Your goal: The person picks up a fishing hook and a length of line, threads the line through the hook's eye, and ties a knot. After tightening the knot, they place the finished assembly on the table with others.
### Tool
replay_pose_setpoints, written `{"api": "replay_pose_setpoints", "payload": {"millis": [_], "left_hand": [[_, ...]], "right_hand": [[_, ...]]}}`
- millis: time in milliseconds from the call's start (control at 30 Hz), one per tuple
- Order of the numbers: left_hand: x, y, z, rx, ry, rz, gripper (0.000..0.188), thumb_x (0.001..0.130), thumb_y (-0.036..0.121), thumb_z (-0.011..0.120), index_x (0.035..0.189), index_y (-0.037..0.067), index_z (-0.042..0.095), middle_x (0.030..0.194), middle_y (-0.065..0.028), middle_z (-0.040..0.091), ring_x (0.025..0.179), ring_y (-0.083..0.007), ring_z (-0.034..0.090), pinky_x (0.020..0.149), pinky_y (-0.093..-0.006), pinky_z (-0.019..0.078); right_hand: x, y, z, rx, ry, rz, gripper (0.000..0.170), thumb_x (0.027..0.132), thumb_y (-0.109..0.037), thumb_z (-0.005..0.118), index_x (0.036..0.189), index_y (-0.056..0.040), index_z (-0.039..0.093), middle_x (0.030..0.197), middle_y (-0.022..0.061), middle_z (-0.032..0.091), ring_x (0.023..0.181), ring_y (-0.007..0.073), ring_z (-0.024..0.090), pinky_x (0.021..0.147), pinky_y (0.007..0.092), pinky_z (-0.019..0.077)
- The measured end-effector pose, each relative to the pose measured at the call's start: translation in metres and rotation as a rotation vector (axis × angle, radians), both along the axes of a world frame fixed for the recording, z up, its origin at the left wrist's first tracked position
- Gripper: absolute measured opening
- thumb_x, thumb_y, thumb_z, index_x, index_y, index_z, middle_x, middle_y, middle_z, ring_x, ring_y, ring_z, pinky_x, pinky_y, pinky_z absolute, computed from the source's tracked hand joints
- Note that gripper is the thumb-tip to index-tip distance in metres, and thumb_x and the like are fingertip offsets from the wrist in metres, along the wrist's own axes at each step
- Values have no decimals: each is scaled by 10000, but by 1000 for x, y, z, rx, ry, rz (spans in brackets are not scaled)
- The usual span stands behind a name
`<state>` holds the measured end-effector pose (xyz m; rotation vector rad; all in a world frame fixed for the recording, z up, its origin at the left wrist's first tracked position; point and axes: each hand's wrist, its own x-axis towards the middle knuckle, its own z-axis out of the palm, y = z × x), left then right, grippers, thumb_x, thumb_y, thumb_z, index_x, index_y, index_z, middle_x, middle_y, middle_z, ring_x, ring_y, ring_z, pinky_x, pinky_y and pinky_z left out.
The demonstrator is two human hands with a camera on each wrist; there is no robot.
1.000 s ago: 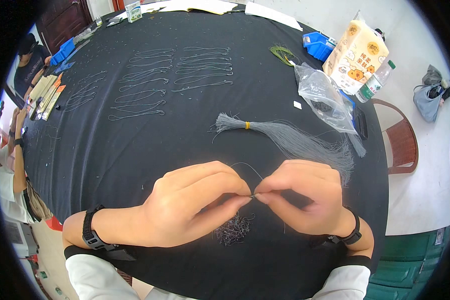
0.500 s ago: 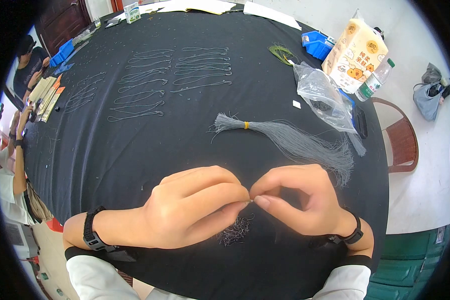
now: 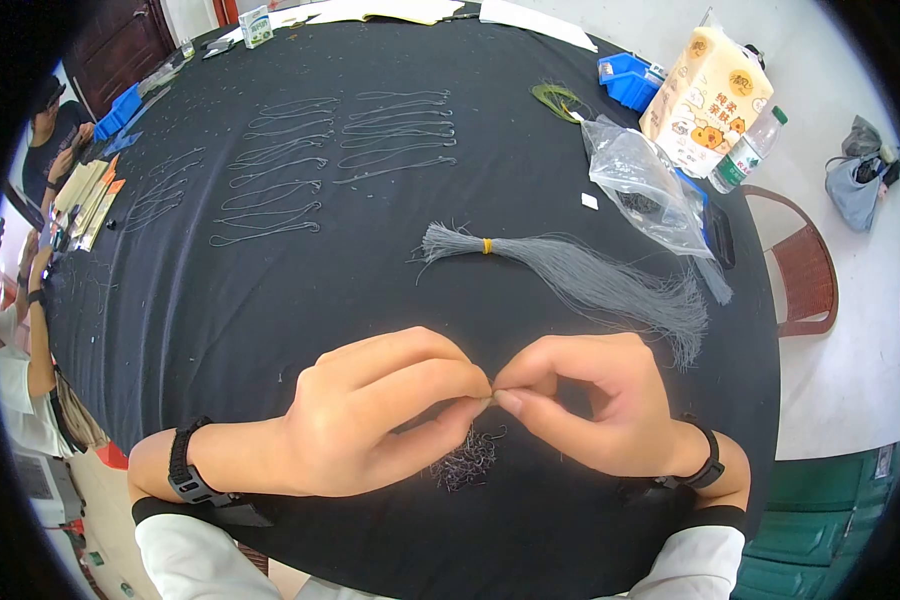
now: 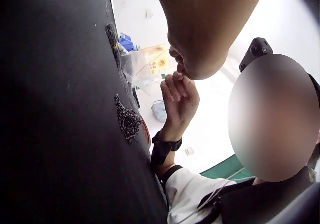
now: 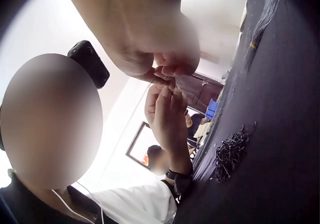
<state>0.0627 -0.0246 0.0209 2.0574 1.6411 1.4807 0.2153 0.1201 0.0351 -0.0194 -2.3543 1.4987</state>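
**Fine pinch over the black counter [image 3: 370,270]**

Around the pinch, the grey strand bundle [image 3: 590,275] lies at one o'clock. The left hand [image 3: 360,415] at nine and right hand [image 3: 630,400] at three both grip, pinching a mostly hidden tiny piece [image 3: 493,393] at centre; the hook pile [image 3: 467,462] sits toward seven.

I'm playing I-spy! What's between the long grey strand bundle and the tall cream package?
Mostly a crumpled, clear plastic bag lies between them, seen in the head view.

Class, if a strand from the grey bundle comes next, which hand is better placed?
Probably the right hand, once free: the grey bundle spreads its loose end just beyond it; the left hand is farther away.
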Motion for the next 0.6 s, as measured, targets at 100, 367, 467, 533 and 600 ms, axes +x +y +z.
{"api": "replay_pose_setpoints", "payload": {"millis": [100,367,467,533,600], "left_hand": [[-1,-1,3,-48,-37,-6,202,701,-71,684,879,15,642,851,-78,617,563,-56,537,456,-188,424],[-1,-2,5,-118,-101,-18,182,708,-6,706,871,9,626,819,-82,622,551,-69,528,469,-188,408],[-1,-1,5,-107,-97,-29,165,719,-3,705,863,8,624,812,-82,622,552,-71,530,463,-189,405],[0,0,4,-93,-91,-22,157,723,-18,695,861,4,624,796,-79,618,544,-83,538,455,-200,411],[1,0,3,-82,-91,-2,157,722,-42,682,862,-3,623,766,-73,609,526,-109,551,446,-221,426]], "right_hand": [[0,-2,-1,31,28,-19,49,815,-10,614,862,-5,624,589,29,548,486,55,472,449,217,363],[0,-3,0,97,52,-31,61,795,-1,618,855,-10,624,583,30,533,472,77,483,446,227,370],[1,-3,1,104,49,-31,59,791,0,621,848,-12,623,580,29,529,470,83,485,444,230,373],[0,-3,2,145,55,-32,60,789,-2,625,848,-13,625,579,28,529,469,85,487,443,232,374],[0,-3,3,170,57,-32,63,787,-4,628,850,-15,627,579,28,530,468,87,488,442,234,375]]}}
